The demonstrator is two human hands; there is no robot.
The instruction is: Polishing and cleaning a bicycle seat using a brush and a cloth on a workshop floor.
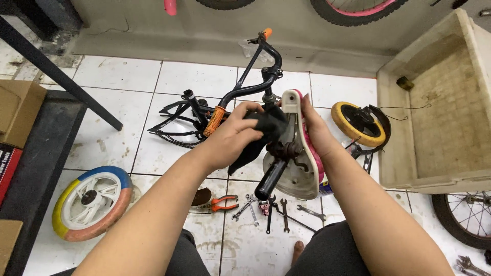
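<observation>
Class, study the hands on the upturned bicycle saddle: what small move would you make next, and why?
Probably rub the black cloth in the left hand down onto the rusty clamp under the saddle. The right hand already steadies the saddle's edge, and the cloth sits just above that rusty metal.

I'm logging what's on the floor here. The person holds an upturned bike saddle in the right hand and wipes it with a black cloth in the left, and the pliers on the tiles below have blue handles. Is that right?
Not quite: the pliers have orange handles, not blue, as the head view shows. The rest holds: the right hand grips the upturned saddle, and the left hand presses a black cloth against it.
</observation>
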